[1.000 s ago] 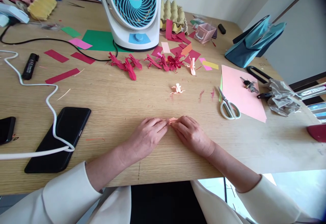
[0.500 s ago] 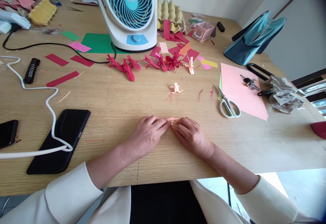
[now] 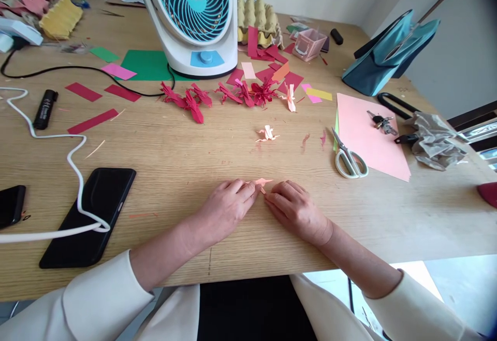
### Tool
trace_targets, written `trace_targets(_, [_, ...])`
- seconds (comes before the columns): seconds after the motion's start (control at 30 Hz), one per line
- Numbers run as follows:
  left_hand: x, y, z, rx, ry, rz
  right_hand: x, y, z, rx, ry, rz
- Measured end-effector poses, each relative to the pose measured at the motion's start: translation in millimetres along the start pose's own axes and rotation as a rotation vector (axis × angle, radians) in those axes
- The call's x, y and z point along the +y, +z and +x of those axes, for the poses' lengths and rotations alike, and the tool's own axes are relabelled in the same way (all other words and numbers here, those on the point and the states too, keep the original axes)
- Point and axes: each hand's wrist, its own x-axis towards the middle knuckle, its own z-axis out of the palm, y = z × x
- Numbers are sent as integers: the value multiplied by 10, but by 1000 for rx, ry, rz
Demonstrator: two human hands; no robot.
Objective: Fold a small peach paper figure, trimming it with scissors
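Note:
A small peach-coloured folded paper figure (image 3: 262, 181) is between my hands near the table's front edge. My left hand (image 3: 232, 204) is closed on its left side, the fingertips hiding part of it. With fingers bent together, my right hand (image 3: 297, 209) pinches the end of a thin strip at the figure's lower edge. One pointed end of the paper sticks out to the right, free of the right fingers. Beyond the hands lies a pale pink folded paper figure (image 3: 267, 133). Farther back are several crimson folded paper figures (image 3: 193, 104) and another pale one (image 3: 289, 97).
Scissors (image 3: 348, 159) lie at the right beside pink paper sheets (image 3: 388, 160) with keys (image 3: 382, 122) on them. A fan (image 3: 198, 20) stands at the back, with paper scraps around it. To the left are a black phone (image 3: 91, 217) and a white cable (image 3: 79, 175).
My right fingers have moved off the figure's right point, down to its lower strip. More of the peach paper now shows between the hands. The left hand keeps its hold.

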Motion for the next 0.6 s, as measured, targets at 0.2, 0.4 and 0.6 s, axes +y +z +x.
trace_targets(0.2, [20, 3, -3, 2, -21, -7, -4, -17, -34, 2, -26, -42])
trace_targets(0.4, [9, -41, 33, 1, -39, -17, -5, -49, -32, 1, -34, -41])
trace_targets(0.6, [0, -52, 42, -21, -8, 24, 0, -62, -49, -17, -42, -67])
